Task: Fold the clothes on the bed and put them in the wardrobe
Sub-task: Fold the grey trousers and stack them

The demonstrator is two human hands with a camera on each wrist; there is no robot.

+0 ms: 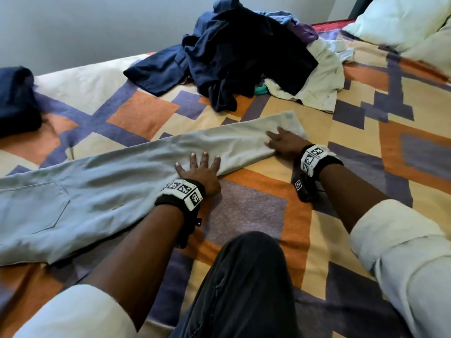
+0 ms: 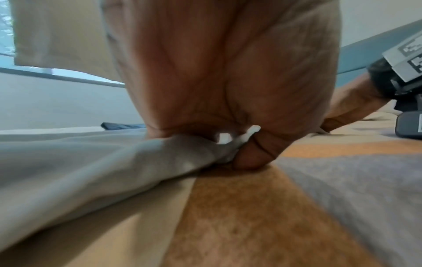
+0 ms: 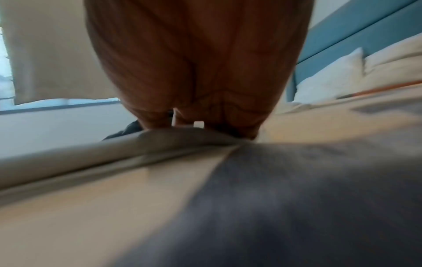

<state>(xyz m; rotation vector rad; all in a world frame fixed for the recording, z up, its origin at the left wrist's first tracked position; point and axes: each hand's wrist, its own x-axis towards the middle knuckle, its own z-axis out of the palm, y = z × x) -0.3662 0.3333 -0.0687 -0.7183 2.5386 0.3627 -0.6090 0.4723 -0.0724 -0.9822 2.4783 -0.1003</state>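
Grey trousers (image 1: 117, 181) pinned flat to the bed under both hands. Left hand (image 1: 200, 170): fingers straight and spread, palm down on the near edge of the trouser leg, about halfway along its length; nothing gripped. Left wrist view: thumb (image 2: 253, 155) set down on the blanket just beside the folded cloth edge (image 2: 137, 168). Right hand (image 1: 284, 143): fingers likewise extended and flat, pressing the hem end of the leg (the end nearest the pillows); nothing gripped. Right wrist view blurred; palm (image 3: 196, 63) over the same cloth edge, finer detail not legible.

Trousers laid lengthwise across the bed, legs stacked one on the other, seat and back pocket (image 1: 36, 206) toward the left side of the head view, hem toward the right.

Marker bands on both wrists (image 1: 184, 191), rolled pale sleeves (image 1: 390, 237) above them. Dark-clad knee (image 1: 246, 269) resting on the bed between the two arms.

Patterned blanket (image 1: 244, 211) in orange, purple and cream covering the bed. Unfolded heap of clothes (image 1: 239, 54) beyond the trousers, well apart from the hands: dark navy items on top, one cream garment (image 1: 324, 79) at its right edge. Separate dark blue bundle (image 1: 17, 101) at the far left. White pillows (image 1: 395, 20) at the top right, against a blue headboard (image 3: 356, 36).
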